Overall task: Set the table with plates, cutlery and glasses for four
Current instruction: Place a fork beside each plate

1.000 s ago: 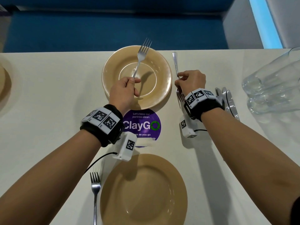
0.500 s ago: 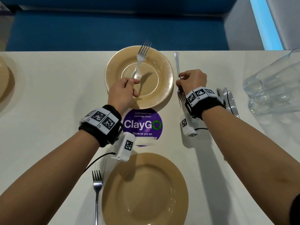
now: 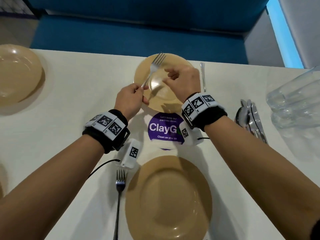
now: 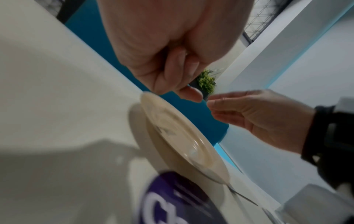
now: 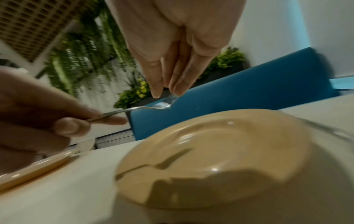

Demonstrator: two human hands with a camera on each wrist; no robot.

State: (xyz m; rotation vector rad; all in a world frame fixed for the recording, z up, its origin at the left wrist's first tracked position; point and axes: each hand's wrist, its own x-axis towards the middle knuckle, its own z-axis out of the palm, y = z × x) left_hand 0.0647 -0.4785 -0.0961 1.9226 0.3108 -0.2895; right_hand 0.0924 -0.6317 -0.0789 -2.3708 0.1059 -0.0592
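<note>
A person stands over a pale worktop (image 3: 72,94) partway through laying four places. The left hand (image 3: 129,99) pinches the handle of a fork (image 3: 152,68) between thumb and curled fingers, holding it raised and slanted over the far tan plate (image 3: 143,66), tines pointing away from the person. The right hand (image 3: 184,80) hovers over the same plate with fingers loosely extended toward the fork's neck; in the right wrist view its fingertips (image 5: 177,89) sit just at the fork head, but whether they touch it cannot be told, and they grip nothing firmly. Done so far, as far as can be seen: the near plate (image 3: 168,198) lies at the person's edge with a fork (image 3: 119,193) laid just beside its left rim, a third plate (image 3: 17,73) sits at the far left, and a sliver of something tan at the lower left edge may be a fourth. A piece of cutlery (image 3: 203,75) already lies on the worktop just to the right of the far plate. Still to be placed: the raised fork, a cluster of spare cutlery (image 3: 249,118) waiting at the right, and clear glasses (image 3: 294,101) gathered on their sides at the far right, none yet set at a place. A round purple "ClayGo" sticker (image 3: 162,129) marks the worktop between the two central plates. The job looks less than half finished.
</note>
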